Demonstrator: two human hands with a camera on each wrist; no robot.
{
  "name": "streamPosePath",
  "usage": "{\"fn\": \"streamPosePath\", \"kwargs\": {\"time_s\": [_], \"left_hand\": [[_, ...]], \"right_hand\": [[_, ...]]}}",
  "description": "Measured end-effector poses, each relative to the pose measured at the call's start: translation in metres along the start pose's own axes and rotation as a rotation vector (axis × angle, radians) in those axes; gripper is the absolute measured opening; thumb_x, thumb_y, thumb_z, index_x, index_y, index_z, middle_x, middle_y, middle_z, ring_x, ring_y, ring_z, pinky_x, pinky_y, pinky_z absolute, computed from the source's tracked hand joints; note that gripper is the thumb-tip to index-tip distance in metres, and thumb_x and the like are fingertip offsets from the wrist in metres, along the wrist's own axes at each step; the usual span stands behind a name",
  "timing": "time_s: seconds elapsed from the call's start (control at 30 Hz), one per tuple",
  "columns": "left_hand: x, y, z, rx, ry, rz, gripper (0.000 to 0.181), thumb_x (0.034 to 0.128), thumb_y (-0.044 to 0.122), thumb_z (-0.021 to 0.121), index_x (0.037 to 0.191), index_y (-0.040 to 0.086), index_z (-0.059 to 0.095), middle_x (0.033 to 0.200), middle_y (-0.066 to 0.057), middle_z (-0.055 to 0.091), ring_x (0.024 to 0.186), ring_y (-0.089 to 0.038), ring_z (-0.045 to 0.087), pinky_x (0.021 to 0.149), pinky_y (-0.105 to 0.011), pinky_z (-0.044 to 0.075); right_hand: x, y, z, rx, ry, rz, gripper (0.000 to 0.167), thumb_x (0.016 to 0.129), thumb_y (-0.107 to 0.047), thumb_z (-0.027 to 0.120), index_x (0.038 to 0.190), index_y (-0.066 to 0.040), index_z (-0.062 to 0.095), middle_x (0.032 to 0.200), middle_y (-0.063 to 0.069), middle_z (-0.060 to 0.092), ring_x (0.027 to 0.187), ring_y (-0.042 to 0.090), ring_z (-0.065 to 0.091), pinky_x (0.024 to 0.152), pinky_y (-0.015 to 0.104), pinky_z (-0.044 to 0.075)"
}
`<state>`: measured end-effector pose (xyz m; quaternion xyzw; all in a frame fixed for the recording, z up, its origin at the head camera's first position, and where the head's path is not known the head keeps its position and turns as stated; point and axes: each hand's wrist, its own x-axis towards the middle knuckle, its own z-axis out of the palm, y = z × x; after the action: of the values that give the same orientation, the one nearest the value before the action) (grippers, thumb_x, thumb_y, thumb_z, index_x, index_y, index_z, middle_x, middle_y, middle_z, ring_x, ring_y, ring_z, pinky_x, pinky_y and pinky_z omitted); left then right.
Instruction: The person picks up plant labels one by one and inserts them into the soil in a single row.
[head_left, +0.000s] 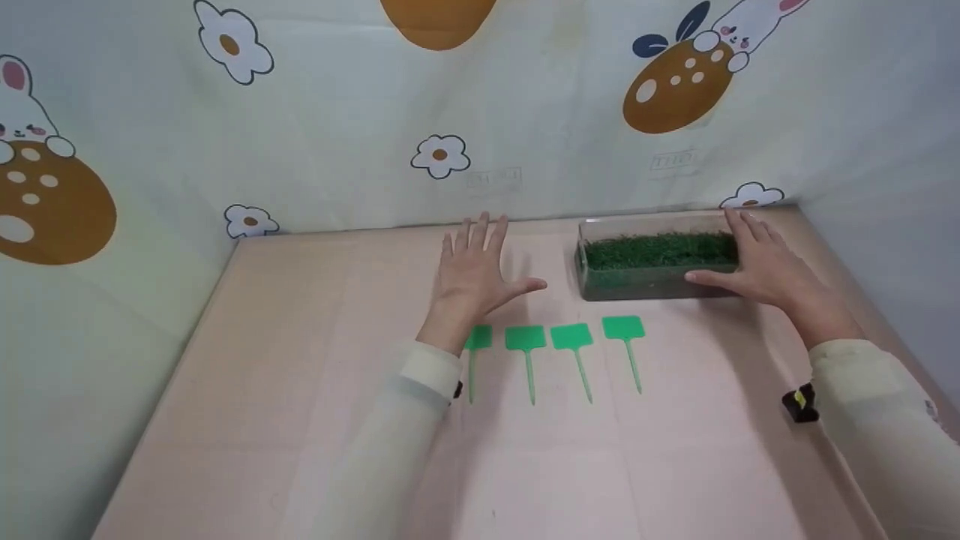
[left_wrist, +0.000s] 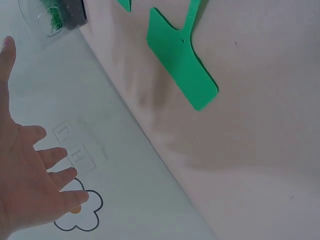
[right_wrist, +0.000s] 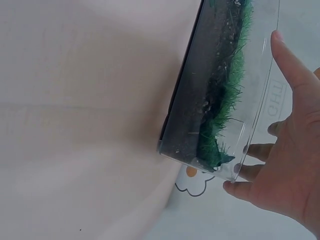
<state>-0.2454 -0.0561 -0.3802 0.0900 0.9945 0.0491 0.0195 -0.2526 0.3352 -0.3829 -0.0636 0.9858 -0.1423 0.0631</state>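
A clear box point(head_left: 660, 281) holding green turf point(head_left: 652, 251) over dark soil stands at the back right. My right hand point(head_left: 772, 266) is at its right end, fingers spread along the rim and thumb in front; the right wrist view shows this hand point(right_wrist: 295, 165) beside the box's clear wall point(right_wrist: 255, 115). My left hand point(head_left: 472, 277) hovers left of the box with fingers spread and holds nothing. Several green T-shaped tags lie in a row in front, among them one point(head_left: 624, 328) at the right and one point(head_left: 480, 337) partly behind my left wrist. A tag point(left_wrist: 182, 65) also shows in the left wrist view.
The pale pink table point(head_left: 262, 360) meets a printed cloth backdrop point(head_left: 337, 150) just behind the box. Cloth walls also rise at the left and right sides.
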Motion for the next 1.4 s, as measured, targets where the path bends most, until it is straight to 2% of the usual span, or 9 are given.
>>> {"fn": "streamPosePath", "kwargs": {"time_s": [0.23,0.47,0.6,0.8,0.93,1.07,1.27,1.4], "left_hand": [[0.003,0.016,0.004,-0.088,0.046,0.015,0.105,0.0827,0.079,0.055,0.161,0.022,0.014,0.168,-0.006,0.020,0.154,-0.028,0.022,0.126,-0.047,0.020],[0.005,0.030,0.007,-0.144,0.041,0.012,0.100,0.0841,0.072,0.062,0.161,0.024,0.019,0.166,-0.005,0.025,0.152,-0.025,0.029,0.124,-0.039,0.026],[0.006,0.038,0.008,-0.197,0.028,0.006,0.096,0.0846,0.069,0.063,0.160,0.027,0.022,0.165,-0.002,0.029,0.150,-0.023,0.033,0.119,-0.038,0.036],[0.005,0.048,0.010,-0.314,0.006,0.003,0.084,0.0865,0.064,0.066,0.156,0.030,0.032,0.160,0.001,0.039,0.145,-0.021,0.042,0.109,-0.039,0.048],[0.006,0.055,0.012,-0.390,-0.016,0.000,0.078,0.0875,0.061,0.067,0.153,0.031,0.039,0.157,0.003,0.044,0.143,-0.018,0.045,0.108,-0.037,0.048],[0.006,0.061,0.013,-0.517,-0.049,0.000,0.071,0.0886,0.054,0.070,0.151,0.030,0.044,0.155,0.003,0.047,0.141,-0.019,0.047,0.107,-0.037,0.048],[0.004,0.066,0.017,-0.697,-0.106,0.013,0.068,0.0913,0.043,0.071,0.152,0.027,0.043,0.150,-0.004,0.053,0.136,-0.021,0.053,0.108,-0.039,0.047],[0.002,0.069,0.020,-0.765,-0.138,0.025,0.067,0.0922,0.038,0.071,0.152,0.025,0.043,0.147,-0.006,0.056,0.135,-0.019,0.055,0.109,-0.039,0.047]], "right_hand": [[-0.001,0.003,-0.001,0.003,0.019,0.027,0.126,0.081,-0.075,0.062,0.159,-0.006,-0.009,0.162,0.034,0.001,0.146,0.058,0.009,0.109,0.077,0.019],[-0.001,0.005,-0.001,0.021,0.041,0.025,0.125,0.083,-0.071,0.064,0.159,-0.003,-0.008,0.161,0.036,0.004,0.145,0.058,0.012,0.110,0.075,0.019],[-0.001,0.004,-0.002,0.025,0.047,0.041,0.125,0.083,-0.071,0.063,0.158,-0.003,-0.010,0.161,0.037,0.005,0.144,0.059,0.014,0.109,0.075,0.020],[-0.001,0.006,-0.002,0.041,0.043,0.062,0.126,0.084,-0.071,0.064,0.158,-0.005,-0.014,0.162,0.035,0.003,0.143,0.059,0.015,0.109,0.075,0.022],[-0.002,0.009,0.000,0.059,0.056,0.054,0.126,0.084,-0.068,0.065,0.157,-0.005,-0.015,0.162,0.034,0.003,0.142,0.060,0.018,0.107,0.075,0.023],[-0.003,0.010,0.001,0.068,0.076,0.056,0.126,0.084,-0.068,0.066,0.158,-0.006,-0.014,0.161,0.035,0.007,0.138,0.061,0.023,0.106,0.075,0.026],[-0.003,0.010,0.001,0.075,0.087,0.086,0.129,0.080,-0.073,0.065,0.158,-0.008,-0.014,0.158,0.039,0.013,0.134,0.062,0.027,0.104,0.076,0.028],[-0.003,0.008,-0.001,0.090,0.076,0.093,0.130,0.080,-0.074,0.065,0.158,-0.009,-0.016,0.158,0.039,0.013,0.132,0.063,0.031,0.102,0.076,0.030]]}}
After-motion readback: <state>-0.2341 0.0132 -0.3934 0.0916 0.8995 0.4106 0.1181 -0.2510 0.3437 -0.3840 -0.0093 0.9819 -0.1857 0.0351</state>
